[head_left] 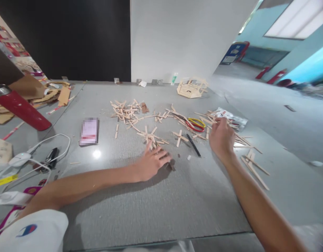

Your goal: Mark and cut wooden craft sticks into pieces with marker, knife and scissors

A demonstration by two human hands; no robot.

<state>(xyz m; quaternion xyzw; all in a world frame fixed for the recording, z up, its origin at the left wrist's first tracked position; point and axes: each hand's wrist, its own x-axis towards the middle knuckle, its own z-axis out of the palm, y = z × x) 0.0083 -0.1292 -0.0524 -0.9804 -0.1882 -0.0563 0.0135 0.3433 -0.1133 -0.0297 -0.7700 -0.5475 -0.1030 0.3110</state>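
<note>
My left hand (154,163) rests low over the grey tabletop with its fingers spread, partly covering small dark bits. Just beyond its fingertips lies a loose cluster of wooden craft sticks (150,134). My right hand (222,139) is curled among more craft sticks on the right, beside a clear plastic packet (231,117). Its fingertips are hidden, so what they pinch does not show. Between the hands lie crossed craft sticks (179,137) and a black pen (193,145). Scissors (196,124) with red and yellow handles sit behind the pen, partly among sticks.
A hexagonal stick frame (191,88) and a small glue tube (174,78) stand by the back panel (177,38). A stick pile (126,112) lies mid-back. Leftward are a phone (89,131), a red bottle (22,108), white cables (59,135) and cardboard (27,87).
</note>
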